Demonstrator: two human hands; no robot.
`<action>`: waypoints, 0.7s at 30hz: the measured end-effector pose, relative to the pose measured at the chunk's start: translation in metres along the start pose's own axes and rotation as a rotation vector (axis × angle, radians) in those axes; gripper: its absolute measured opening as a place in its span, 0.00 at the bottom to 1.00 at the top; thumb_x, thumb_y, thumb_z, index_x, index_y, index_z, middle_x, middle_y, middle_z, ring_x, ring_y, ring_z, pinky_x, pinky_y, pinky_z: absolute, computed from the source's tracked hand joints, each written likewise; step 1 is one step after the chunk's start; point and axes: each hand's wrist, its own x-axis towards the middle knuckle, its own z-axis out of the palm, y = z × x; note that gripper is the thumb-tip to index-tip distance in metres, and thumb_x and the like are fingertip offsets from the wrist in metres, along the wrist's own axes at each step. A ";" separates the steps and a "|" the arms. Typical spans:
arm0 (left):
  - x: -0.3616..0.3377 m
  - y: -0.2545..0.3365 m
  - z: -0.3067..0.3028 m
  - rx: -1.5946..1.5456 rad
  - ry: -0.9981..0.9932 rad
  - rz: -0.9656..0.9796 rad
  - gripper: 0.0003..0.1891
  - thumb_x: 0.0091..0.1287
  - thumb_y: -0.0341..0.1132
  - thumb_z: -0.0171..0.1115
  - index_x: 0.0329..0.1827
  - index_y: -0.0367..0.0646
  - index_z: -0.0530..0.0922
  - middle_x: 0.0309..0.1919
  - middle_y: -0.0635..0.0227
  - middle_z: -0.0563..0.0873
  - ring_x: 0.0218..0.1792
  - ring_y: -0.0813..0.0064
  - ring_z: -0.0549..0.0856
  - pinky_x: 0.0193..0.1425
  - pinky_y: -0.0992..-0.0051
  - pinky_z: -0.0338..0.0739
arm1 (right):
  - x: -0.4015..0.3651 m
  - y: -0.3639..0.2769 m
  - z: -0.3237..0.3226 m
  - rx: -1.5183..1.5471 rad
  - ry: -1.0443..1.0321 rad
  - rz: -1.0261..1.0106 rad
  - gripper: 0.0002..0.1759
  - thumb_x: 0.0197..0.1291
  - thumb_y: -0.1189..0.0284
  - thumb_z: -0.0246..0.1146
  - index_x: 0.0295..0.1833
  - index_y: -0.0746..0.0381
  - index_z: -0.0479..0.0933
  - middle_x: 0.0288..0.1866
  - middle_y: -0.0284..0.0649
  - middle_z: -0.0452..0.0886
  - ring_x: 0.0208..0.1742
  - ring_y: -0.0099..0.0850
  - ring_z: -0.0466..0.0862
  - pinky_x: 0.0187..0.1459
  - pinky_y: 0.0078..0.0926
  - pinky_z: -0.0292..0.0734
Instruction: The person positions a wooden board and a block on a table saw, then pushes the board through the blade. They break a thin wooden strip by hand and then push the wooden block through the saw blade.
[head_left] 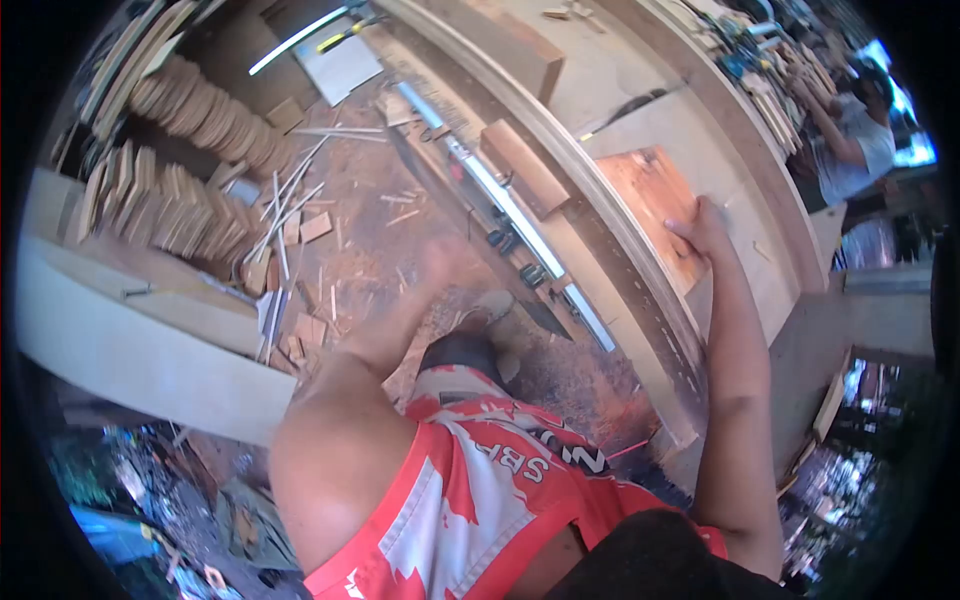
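Observation:
My right hand grips the near edge of a flat reddish-brown wooden board, thumb lying on its top face. That board rests on a pale panel inside a large wooden frame. My left hand hangs over the littered floor, smeared by motion; its fingers cannot be made out. Between the two hands, a long silvery bar clamp lies along the bench beside the frame, with a wooden block next to it.
Stacks of cut wood pieces stand at the left. Thin strips and scraps litter the dusty floor. A white sheet lies at the top beside a yellow-handled tool. A long pale curved panel spans the lower left. Another person is at the upper right.

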 end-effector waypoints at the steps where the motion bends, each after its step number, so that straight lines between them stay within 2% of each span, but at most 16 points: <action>1: 0.045 -0.064 0.009 -0.082 -0.043 -0.346 0.12 0.69 0.35 0.59 0.31 0.39 0.86 0.29 0.65 0.90 0.29 0.65 0.87 0.36 0.64 0.81 | 0.000 0.003 0.001 0.005 0.021 0.032 0.48 0.40 0.53 0.85 0.60 0.72 0.73 0.53 0.55 0.84 0.54 0.44 0.85 0.55 0.40 0.80; 3: 0.112 -0.075 0.043 -0.735 0.108 -0.715 0.23 0.78 0.49 0.52 0.52 0.35 0.83 0.47 0.58 0.90 0.45 0.64 0.88 0.50 0.65 0.82 | 0.003 0.007 0.004 0.024 -0.015 0.027 0.50 0.40 0.54 0.86 0.63 0.72 0.71 0.55 0.55 0.82 0.57 0.45 0.83 0.58 0.40 0.78; 4: 0.134 -0.078 0.062 -0.733 0.067 -0.697 0.23 0.78 0.49 0.52 0.52 0.35 0.83 0.47 0.58 0.90 0.45 0.64 0.88 0.50 0.65 0.82 | 0.002 0.009 0.005 0.036 0.010 0.060 0.50 0.40 0.54 0.86 0.63 0.72 0.71 0.55 0.55 0.82 0.57 0.45 0.83 0.58 0.40 0.78; 6: 0.171 -0.077 0.101 -1.070 0.216 -0.794 0.40 0.78 0.65 0.41 0.71 0.34 0.71 0.67 0.53 0.79 0.64 0.60 0.79 0.69 0.62 0.72 | 0.002 0.010 0.005 0.047 0.001 0.017 0.52 0.40 0.54 0.86 0.65 0.70 0.69 0.57 0.55 0.81 0.59 0.45 0.82 0.61 0.41 0.77; 7: 0.178 -0.074 0.108 -1.026 0.069 -0.695 0.48 0.75 0.73 0.31 0.77 0.36 0.65 0.78 0.54 0.67 0.77 0.60 0.66 0.80 0.60 0.56 | 0.002 0.010 0.004 0.053 0.020 0.051 0.52 0.40 0.54 0.86 0.65 0.70 0.69 0.57 0.55 0.81 0.59 0.45 0.82 0.61 0.41 0.77; 9: 0.163 -0.069 0.080 -0.982 -0.073 -0.812 0.46 0.77 0.71 0.30 0.78 0.37 0.65 0.79 0.57 0.67 0.78 0.61 0.65 0.81 0.56 0.53 | 0.000 0.010 0.003 0.077 -0.027 0.058 0.53 0.40 0.54 0.86 0.66 0.70 0.67 0.59 0.56 0.79 0.61 0.46 0.81 0.62 0.41 0.76; 11: 0.138 -0.047 0.043 -0.806 -0.183 -0.759 0.43 0.79 0.67 0.32 0.78 0.36 0.65 0.79 0.53 0.67 0.81 0.58 0.60 0.83 0.49 0.44 | 0.002 0.013 0.006 0.082 0.010 0.062 0.54 0.40 0.55 0.86 0.67 0.70 0.67 0.59 0.56 0.80 0.62 0.46 0.81 0.63 0.41 0.75; 13: 0.122 -0.054 0.015 -0.646 -0.079 -0.691 0.36 0.81 0.62 0.38 0.70 0.38 0.74 0.70 0.53 0.78 0.73 0.59 0.72 0.78 0.53 0.57 | 0.001 0.016 0.002 0.091 0.032 0.074 0.54 0.40 0.55 0.86 0.68 0.71 0.66 0.58 0.57 0.81 0.62 0.46 0.81 0.64 0.41 0.75; 14: 0.119 -0.060 -0.002 -0.628 -0.094 -0.686 0.36 0.81 0.62 0.38 0.70 0.38 0.74 0.70 0.53 0.78 0.73 0.59 0.72 0.78 0.53 0.57 | 0.009 0.016 -0.008 0.191 -0.065 0.150 0.54 0.41 0.52 0.85 0.68 0.71 0.68 0.60 0.57 0.81 0.63 0.47 0.81 0.64 0.41 0.75; 15: 0.120 -0.063 -0.019 -0.476 0.027 -0.562 0.32 0.81 0.59 0.41 0.65 0.37 0.77 0.64 0.53 0.82 0.67 0.59 0.77 0.73 0.57 0.63 | 0.016 0.018 -0.013 0.293 -0.159 0.223 0.55 0.42 0.49 0.84 0.68 0.71 0.70 0.61 0.57 0.81 0.63 0.47 0.82 0.64 0.42 0.75; 16: 0.131 -0.062 -0.026 -0.341 0.152 -0.424 0.29 0.82 0.55 0.44 0.60 0.36 0.80 0.58 0.54 0.85 0.61 0.60 0.82 0.68 0.60 0.70 | 0.024 0.017 -0.014 0.307 -0.140 0.227 0.55 0.42 0.49 0.84 0.68 0.71 0.70 0.61 0.57 0.81 0.63 0.47 0.82 0.64 0.42 0.75; 18: 0.144 0.059 -0.071 0.022 0.246 -0.212 0.23 0.81 0.47 0.48 0.57 0.34 0.81 0.51 0.51 0.87 0.53 0.60 0.85 0.60 0.67 0.75 | 0.040 0.024 -0.010 0.054 -0.010 0.194 0.48 0.45 0.43 0.80 0.62 0.71 0.79 0.57 0.54 0.85 0.59 0.45 0.85 0.61 0.41 0.78; 19: 0.160 0.086 -0.087 -0.016 0.270 -0.082 0.21 0.81 0.45 0.50 0.57 0.33 0.80 0.52 0.51 0.86 0.54 0.59 0.85 0.61 0.66 0.75 | 0.040 0.027 -0.014 0.065 -0.006 0.212 0.48 0.45 0.43 0.80 0.62 0.71 0.79 0.57 0.54 0.85 0.59 0.45 0.85 0.61 0.41 0.78; 21: 0.209 0.133 -0.108 -0.096 0.304 0.209 0.18 0.80 0.40 0.52 0.56 0.33 0.80 0.54 0.50 0.85 0.57 0.57 0.83 0.64 0.63 0.73 | 0.043 0.028 -0.031 0.120 -0.134 0.129 0.42 0.46 0.40 0.77 0.51 0.69 0.87 0.50 0.51 0.89 0.54 0.41 0.88 0.56 0.38 0.80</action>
